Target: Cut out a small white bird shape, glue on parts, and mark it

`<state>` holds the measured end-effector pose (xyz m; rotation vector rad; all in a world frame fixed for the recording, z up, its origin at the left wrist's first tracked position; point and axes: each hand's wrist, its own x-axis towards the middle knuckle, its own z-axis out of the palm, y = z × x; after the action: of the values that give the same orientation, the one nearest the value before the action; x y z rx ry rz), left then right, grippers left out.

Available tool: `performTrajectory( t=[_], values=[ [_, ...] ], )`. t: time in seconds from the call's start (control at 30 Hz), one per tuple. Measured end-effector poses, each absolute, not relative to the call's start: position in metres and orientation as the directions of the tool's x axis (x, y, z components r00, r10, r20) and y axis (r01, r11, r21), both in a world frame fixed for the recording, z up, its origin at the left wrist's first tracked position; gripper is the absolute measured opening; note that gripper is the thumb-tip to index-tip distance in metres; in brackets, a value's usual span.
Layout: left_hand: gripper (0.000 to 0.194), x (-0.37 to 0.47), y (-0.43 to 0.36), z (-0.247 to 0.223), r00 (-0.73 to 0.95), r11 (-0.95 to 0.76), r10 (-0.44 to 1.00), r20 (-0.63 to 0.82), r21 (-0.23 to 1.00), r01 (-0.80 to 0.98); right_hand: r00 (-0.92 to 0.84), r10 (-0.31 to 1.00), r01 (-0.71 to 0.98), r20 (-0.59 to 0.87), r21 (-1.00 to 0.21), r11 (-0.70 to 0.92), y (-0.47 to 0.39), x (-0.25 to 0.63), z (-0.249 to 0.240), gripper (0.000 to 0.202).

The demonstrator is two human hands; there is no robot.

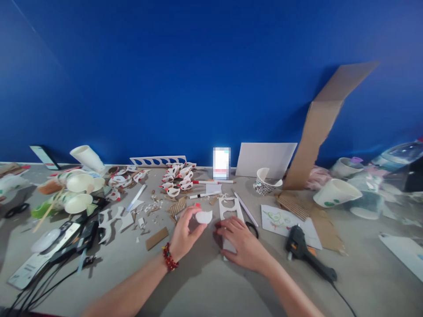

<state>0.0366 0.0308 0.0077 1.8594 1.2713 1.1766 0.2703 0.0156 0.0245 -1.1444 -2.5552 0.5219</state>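
Fingers of the left hand (pixel 185 231) grasp the left end of a small white cut-out (pixel 204 217) near the centre of the frame, its long axis running roughly left to right. Just right of it, the right hand (pixel 245 246) lies palm down, fingers spread and not clenched, across a white strip with holes (pixel 228 208). That strip's length runs up the frame, crosswise to the cut-out and apart from it.

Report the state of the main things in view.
Left hand: pinching white cutout
Right hand: resting on white strip
Middle phone: upright, screen lit
Glue gun: lying down
Patterned cup: partly cut away
Tall cardboard: bent, upright
Green-spotted cup: tipped over
White board: leaning
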Motion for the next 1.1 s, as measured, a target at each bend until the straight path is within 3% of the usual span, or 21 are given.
performTrajectory(
  t=[0.17, 0.27, 0.37, 0.53, 0.7, 0.8, 0.93, 1.1],
  values=[
    [0.032, 0.040, 0.029, 0.012, 0.041, -0.114, 0.993, 0.110, 0.987, 0.110, -0.632, 0.764, 0.645, 0.128, -0.460, 0.610, 0.020, 0.278, 0.025, 0.044],
    [0.031, 0.053, 0.012, 0.009, 0.287, 0.092, 0.955, -0.067, 0.993, -0.074, -0.627, 0.766, 0.643, 0.140, -0.462, 0.611, 0.020, 0.278, 0.025, 0.043],
    [0.039, 0.064, 0.005, 0.005, 0.490, 0.139, 0.870, -0.059, 0.982, -0.129, -0.614, 0.775, 0.648, 0.151, -0.464, 0.603, 0.019, 0.279, 0.023, 0.041],
    [0.030, 0.058, 0.033, 0.006, 0.365, -0.212, 0.917, 0.162, 0.972, 0.100, -0.591, 0.790, 0.665, 0.164, -0.455, 0.592, 0.019, 0.280, 0.023, 0.032],
    [0.031, 0.044, 0.035, 0.006, 0.302, -0.369, 0.908, 0.291, 0.896, 0.246, -0.603, 0.770, 0.641, 0.208, -0.449, 0.623, 0.020, 0.279, 0.026, 0.026],
    [0.035, 0.040, 0.019, 0.003, 0.430, -0.477, 0.855, 0.291, 0.766, 0.431, -0.591, 0.770, 0.646, 0.241, -0.431, 0.630, 0.021, 0.281, 0.024, 0.022],
    [0.035, 0.038, 0.010, 0.001, 0.437, -0.499, 0.864, 0.252, 0.555, 0.666, -0.565, 0.778, 0.667, 0.274, -0.404, 0.626, 0.025, 0.285, 0.020, 0.023],
    [0.042, 0.034, 0.011, 0.002, 0.456, -0.515, 0.856, 0.243, 0.474, 0.715, -0.575, 0.778, 0.664, 0.255, -0.410, 0.625, 0.025, 0.283, 0.019, 0.021]
  ],
)
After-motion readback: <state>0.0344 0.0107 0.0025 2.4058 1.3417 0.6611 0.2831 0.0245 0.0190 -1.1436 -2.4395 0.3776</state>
